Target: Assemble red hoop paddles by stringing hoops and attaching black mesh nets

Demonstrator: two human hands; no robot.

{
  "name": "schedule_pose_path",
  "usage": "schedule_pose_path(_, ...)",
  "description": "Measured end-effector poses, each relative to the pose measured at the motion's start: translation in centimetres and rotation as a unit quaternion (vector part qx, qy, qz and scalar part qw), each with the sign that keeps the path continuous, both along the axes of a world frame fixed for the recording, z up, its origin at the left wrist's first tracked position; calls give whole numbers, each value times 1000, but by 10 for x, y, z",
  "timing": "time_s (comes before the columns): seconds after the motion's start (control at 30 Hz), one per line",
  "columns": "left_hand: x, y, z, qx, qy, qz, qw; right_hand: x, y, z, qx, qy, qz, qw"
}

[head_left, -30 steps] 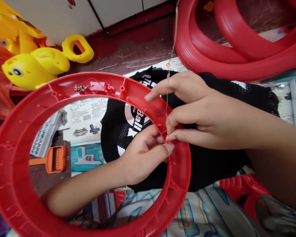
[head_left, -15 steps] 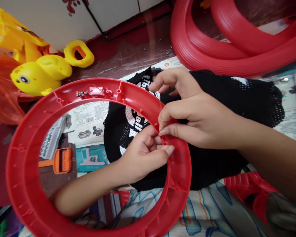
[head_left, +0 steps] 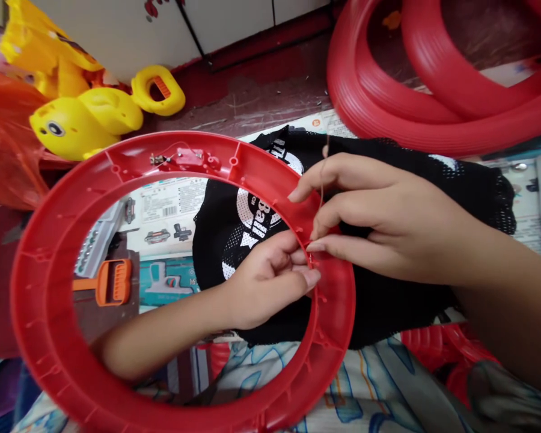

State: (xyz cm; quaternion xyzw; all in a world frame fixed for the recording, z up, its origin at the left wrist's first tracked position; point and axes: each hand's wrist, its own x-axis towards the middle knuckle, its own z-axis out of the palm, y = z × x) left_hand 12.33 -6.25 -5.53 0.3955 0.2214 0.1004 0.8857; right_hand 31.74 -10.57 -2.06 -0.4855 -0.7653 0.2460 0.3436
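A large red plastic ring (head_left: 31, 264), with ribs and screw posts on its open side, lies tilted across my lap. On its far part sits a small red box with thin wires (head_left: 192, 159) and metal contacts. My left hand (head_left: 270, 279) reaches through the ring's middle and grips the inner rim at the right, thumb on the near side. Just above that thumb, my right hand (head_left: 374, 216) pinches thumb and forefinger together at the same rim. A thin copper-coloured wire (head_left: 321, 192) rises from between its fingers. The exact pinch point is partly hidden.
Beneath the ring lies a black mesh cloth (head_left: 401, 307) with white print, over printed cardboard (head_left: 162, 204). Left are a yellow duck-shaped toy (head_left: 85, 123), an orange plastic handle (head_left: 113, 282) and a tray of small metal pieces (head_left: 92, 243). Red ribbed rings (head_left: 388, 114) rest at upper right.
My right hand has shifted slightly right and down, its fingers drawn closer together, and the thin wire now shows clearly. My left hand keeps hold of the rim. The whole view has shifted slightly.
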Motion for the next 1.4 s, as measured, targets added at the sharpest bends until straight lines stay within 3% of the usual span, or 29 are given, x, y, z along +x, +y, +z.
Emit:
schedule_pose_path(0.17, 1, 0, 2, -27, 15, -4, 1000, 3, 1, 5, -66, 11, 8, 998)
schedule_pose_path(0.43, 7, 0, 5, -84, 17, -14, 996, 4, 6, 11, -106, -4, -15, 994)
schedule_pose_path(0.7, 8, 0, 6, -43, 38, -19, 998, -2, 7, 18, -108, -39, -37, 993)
schedule_pose_path(0.93, 12, -8, 5, 5, 22, 26, 999, -3, 3, 15, -68, -29, -68, 995)
schedule_pose_path(1.17, 11, -3, 6, 115, 55, -44, 991, -7, 5, 11, -46, 22, -61, 997)
schedule_pose_path(1.4, 9, 2, 14, 90, 75, -93, 989, -9, 15, 1, -114, 114, -52, 986)
